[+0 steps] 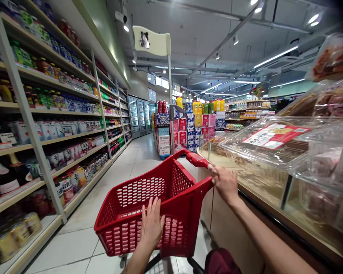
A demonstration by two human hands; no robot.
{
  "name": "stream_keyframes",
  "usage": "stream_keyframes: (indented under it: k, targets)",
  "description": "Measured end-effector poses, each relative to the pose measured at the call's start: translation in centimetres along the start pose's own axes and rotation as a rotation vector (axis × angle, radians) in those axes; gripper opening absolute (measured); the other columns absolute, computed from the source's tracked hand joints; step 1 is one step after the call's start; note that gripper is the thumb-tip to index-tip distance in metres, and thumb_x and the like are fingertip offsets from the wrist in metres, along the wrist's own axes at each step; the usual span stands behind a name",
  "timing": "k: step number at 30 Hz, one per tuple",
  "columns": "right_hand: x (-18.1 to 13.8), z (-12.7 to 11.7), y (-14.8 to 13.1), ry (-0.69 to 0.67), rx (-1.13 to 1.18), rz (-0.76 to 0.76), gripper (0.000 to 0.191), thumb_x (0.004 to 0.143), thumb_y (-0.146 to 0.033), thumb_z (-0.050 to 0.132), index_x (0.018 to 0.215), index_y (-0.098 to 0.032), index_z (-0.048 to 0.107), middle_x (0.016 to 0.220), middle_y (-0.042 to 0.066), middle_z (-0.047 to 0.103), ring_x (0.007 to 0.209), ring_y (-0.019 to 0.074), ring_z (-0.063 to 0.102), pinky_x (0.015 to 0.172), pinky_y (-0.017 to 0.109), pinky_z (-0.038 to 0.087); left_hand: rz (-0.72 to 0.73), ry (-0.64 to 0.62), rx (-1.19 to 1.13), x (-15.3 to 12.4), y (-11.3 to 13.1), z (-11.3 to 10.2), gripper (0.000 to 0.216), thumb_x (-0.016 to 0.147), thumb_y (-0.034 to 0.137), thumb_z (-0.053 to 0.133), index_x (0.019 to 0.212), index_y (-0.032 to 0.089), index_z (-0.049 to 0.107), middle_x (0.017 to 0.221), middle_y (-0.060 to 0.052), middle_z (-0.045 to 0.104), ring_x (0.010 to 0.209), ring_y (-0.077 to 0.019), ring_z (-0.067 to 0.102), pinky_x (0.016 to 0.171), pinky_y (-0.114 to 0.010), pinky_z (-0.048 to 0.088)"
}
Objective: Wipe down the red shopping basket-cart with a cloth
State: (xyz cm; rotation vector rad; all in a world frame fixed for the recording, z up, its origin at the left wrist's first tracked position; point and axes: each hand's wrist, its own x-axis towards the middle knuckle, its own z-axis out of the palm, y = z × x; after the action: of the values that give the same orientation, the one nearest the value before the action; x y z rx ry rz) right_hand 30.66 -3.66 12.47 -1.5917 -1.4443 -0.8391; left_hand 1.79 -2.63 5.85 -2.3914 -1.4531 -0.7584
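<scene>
A red plastic shopping cart (125,190) with perforated sides stands crosswise in front of me, its basket holding nothing that I can see. My left hand (152,222) lies with fingers stretched out against the near side and top rim of the basket. At the cart's right end, my right hand (224,182) is wrapped round the red handle (198,160). Its fingertips are partly hidden on the far side of the grip.
Shelves of bottles and cans (65,129) line the left. At right stands a display counter (220,213) with clear plastic food packs (274,140). Stacked drink cartons (183,133) stand ahead, glass-door fridges (138,114) beyond. White floor tiles (131,160) run between.
</scene>
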Motion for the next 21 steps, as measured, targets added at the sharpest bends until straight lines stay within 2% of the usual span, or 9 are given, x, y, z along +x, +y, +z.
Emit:
stream_keyframes:
  k: [2,6,7,11,12,15,16,17,21]
  targets:
    - [0.1,0.2,0.4,0.014,-0.005,0.046,0.036,0.083,-0.019,0.035,0.114,-0.017,0.055,0.109,0.012,0.062,0.108,0.0272,0.050,0.095,0.050,0.027,-0.041,-0.018,0.016,0.3,0.2,-0.2,0.051,0.081,0.019,0.039,0.131,0.014,0.036,0.137,-0.011,0.040,0.129,-0.0281,0.028,0.103,-0.055,0.024]
    - [-0.1,0.6,-0.1,-0.100,0.114,-0.290,0.035,0.083,-0.017,0.038,0.113,-0.023,0.056,0.116,0.005,0.059,0.112,0.0221,0.047,0.099,0.042,0.026,-0.090,-0.077,0.044,0.6,0.3,-0.8,0.051,0.081,0.018,0.037,0.132,0.011,0.035,0.138,-0.013,0.037,0.130,-0.0292,0.026,0.102,-0.057,0.023]
    - [0.1,0.6,-0.2,-0.097,0.114,-0.288,0.035,0.082,-0.017,0.039,0.112,-0.024,0.057,0.115,0.005,0.060,0.112,0.0222,0.048,0.099,0.043,0.026,-0.092,-0.091,0.050,0.7,0.2,-0.9,0.052,0.081,0.017,0.037,0.132,0.011,0.034,0.138,-0.013,0.037,0.130,-0.0289,0.025,0.102,-0.057,0.023]
    - [0.5,0.9,-0.6,0.017,0.058,0.007,0.037,0.081,-0.016,0.039,0.115,-0.016,0.055,0.108,0.012,0.062,0.105,0.0258,0.051,0.092,0.046,0.034,-0.083,-0.113,0.083,0.8,0.3,-1.2,0.053,0.081,0.018,0.037,0.133,0.013,0.033,0.138,-0.013,0.037,0.131,-0.0275,0.025,0.102,-0.056,0.022]
    - [0.3,1.1,-1.0,0.020,0.079,-0.025,0.038,0.082,-0.014,0.039,0.116,-0.014,0.054,0.110,0.013,0.061,0.106,0.0253,0.051,0.092,0.045,0.035,-0.081,-0.118,0.094,0.8,0.4,-1.2,0.054,0.081,0.019,0.038,0.134,0.013,0.031,0.139,-0.013,0.036,0.131,-0.0271,0.024,0.103,-0.056,0.021]
    - [-1.0,1.6,-2.0,-0.018,0.220,-0.393,0.036,0.084,-0.012,0.038,0.115,-0.018,0.055,0.118,0.009,0.057,0.114,0.0216,0.045,0.096,0.041,0.036,-0.083,-0.163,0.119,1.1,0.4,-1.2,0.056,0.081,0.021,0.038,0.135,0.012,0.028,0.142,-0.011,0.031,0.133,-0.0255,0.021,0.105,-0.054,0.019]
    - [-1.3,1.7,-2.1,0.004,0.255,-0.454,0.034,0.085,-0.013,0.039,0.113,-0.020,0.056,0.119,0.008,0.055,0.115,0.0210,0.043,0.096,0.040,0.037,-0.085,-0.183,0.121,1.2,0.3,-1.1,0.056,0.081,0.021,0.037,0.136,0.012,0.027,0.142,-0.010,0.030,0.133,-0.0249,0.020,0.105,-0.053,0.018]
    - [-1.6,1.8,-2.0,0.050,0.271,-0.437,0.032,0.086,-0.015,0.040,0.112,-0.022,0.057,0.120,0.008,0.054,0.115,0.0211,0.043,0.095,0.040,0.038,-0.088,-0.200,0.121,1.3,0.2,-1.1,0.057,0.081,0.021,0.037,0.136,0.012,0.026,0.143,-0.009,0.029,0.133,-0.0245,0.019,0.106,-0.052,0.018]
    - [-3.9,2.3,-1.8,0.237,0.264,-0.075,0.029,0.085,-0.024,0.048,0.112,-0.024,0.058,0.111,0.011,0.054,0.104,0.0228,0.048,0.084,0.040,0.046,-0.102,-0.213,0.102,1.6,-0.2,-1.0,0.057,0.081,0.023,0.038,0.136,0.013,0.026,0.143,-0.007,0.028,0.133,-0.0243,0.018,0.107,-0.051,0.016]
